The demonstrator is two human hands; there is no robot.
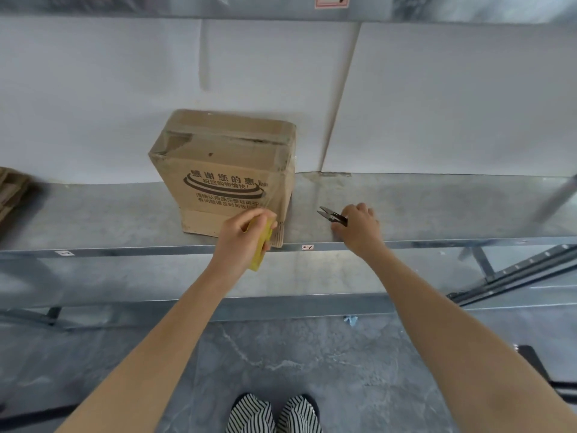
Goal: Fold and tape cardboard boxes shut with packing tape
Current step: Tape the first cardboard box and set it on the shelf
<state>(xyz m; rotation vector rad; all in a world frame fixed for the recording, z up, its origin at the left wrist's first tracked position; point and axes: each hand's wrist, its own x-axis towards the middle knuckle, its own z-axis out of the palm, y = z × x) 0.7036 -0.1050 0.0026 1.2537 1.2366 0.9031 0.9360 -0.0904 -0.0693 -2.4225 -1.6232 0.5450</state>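
A closed brown cardboard box (224, 170) with black printed characters stands on the metal shelf (437, 214), clear tape across its top and down its right side. My left hand (240, 235) grips a yellow roll of packing tape (260, 245) at the box's lower right front corner. To the right of the box my right hand (359, 225) holds small black thread snips (332, 214), blades pointing left toward the box, low over the shelf.
White panels back the shelf. Flattened cardboard (12, 192) lies at the shelf's far left. A lower metal shelf (312, 276) sits below, with metal rails (515, 273) at the right. My striped shoes (274, 414) stand on the grey floor.
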